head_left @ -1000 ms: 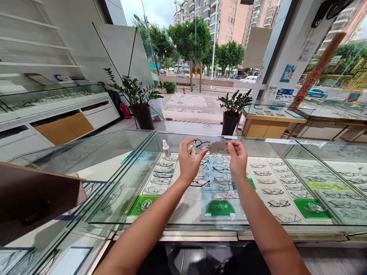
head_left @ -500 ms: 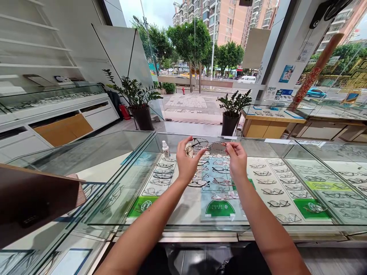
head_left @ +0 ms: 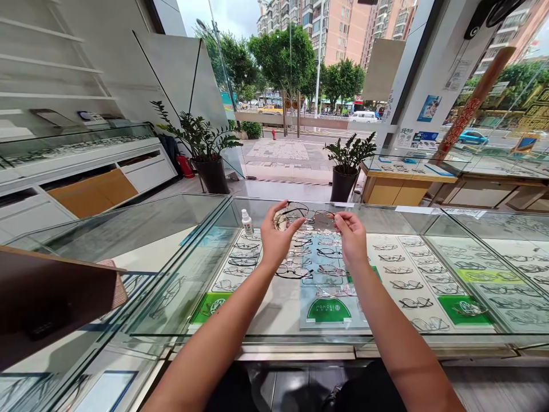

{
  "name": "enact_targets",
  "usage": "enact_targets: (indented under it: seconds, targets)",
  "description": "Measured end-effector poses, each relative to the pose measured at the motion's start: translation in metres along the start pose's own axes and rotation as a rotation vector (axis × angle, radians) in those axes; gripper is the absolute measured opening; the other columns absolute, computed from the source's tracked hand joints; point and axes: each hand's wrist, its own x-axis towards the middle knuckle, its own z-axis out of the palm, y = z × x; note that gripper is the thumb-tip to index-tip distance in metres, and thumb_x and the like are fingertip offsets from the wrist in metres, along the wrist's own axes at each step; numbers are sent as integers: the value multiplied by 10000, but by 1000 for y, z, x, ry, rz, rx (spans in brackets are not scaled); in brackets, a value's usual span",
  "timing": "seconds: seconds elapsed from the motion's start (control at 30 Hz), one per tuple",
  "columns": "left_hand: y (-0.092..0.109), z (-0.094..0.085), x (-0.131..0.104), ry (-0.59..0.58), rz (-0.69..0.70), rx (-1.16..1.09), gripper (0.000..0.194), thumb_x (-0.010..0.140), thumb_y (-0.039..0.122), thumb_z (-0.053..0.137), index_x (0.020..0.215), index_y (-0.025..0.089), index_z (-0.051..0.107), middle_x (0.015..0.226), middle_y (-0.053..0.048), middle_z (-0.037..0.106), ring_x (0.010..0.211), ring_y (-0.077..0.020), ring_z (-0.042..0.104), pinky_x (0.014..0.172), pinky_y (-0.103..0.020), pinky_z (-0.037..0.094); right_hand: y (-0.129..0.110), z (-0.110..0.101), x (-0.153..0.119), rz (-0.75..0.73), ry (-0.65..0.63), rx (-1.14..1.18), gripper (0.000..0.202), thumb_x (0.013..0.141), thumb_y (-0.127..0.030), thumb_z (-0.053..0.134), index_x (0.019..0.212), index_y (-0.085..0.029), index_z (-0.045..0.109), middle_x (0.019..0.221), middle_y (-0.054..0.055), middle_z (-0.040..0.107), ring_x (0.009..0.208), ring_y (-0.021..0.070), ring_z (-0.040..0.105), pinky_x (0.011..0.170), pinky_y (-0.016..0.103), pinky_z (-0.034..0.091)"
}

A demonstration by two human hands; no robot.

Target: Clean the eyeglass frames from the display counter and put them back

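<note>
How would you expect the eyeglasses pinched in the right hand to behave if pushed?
The eyeglasses are probably light, given their thin rims. Their slender frame would likely flex slightly, and might bend if pushed hard.

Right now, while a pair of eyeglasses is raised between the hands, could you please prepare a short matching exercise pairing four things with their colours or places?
Things:
1. small bottle
2. raised eyeglasses
3. fire extinguisher
4. half-round sign

Colours or places:
A. green, with pale lettering
B. between the left hand and the right hand
C. red, near a potted plant
D. white, standing upright

Right pairs: 1-D, 2-B, 3-C, 4-A.
</note>
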Motion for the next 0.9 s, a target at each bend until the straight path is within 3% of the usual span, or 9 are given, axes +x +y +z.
enact_targets:
  seconds: [0.23,0.4,0.6,0.9]
  targets:
    - [-4,-5,10,-79,-54,-59,604,681,420,954,1190,239,684,1183,-63,706,751,-136,644,746,-308,585,1,-2,3,88,-14,-58,277,767,-451,839,920,-229,775,985,48,791,820,185,599,770,337,435]
    - [-4,-14,20,-229,-48,-54,578,669,439,954,1142,243,686,1106,-48,712,796,-158,669,772,-315,598,-7,-4,4,118,-112,-109,193,781,-403,787,887,-242,781,1007,40,812,888,207,641,790,337,441]
    - [-2,-19,20,-461,-42,9,578,682,463,939,1154,238,694,1003,-31,714,726,-158,660,707,-317,595,-16,-5,4,114,-400,-170,206,796,-457,820,823,-255,794,1140,52,832,1093,264,702,956,396,515]
    - [-5,-21,20,-551,-40,-15,577,726,478,913,1213,244,712,1166,-93,748,935,-240,740,874,-397,637,-11,-9,5,176,-500,-165,264,750,-494,890,802,-241,836,989,58,843,1013,249,742,985,408,538]
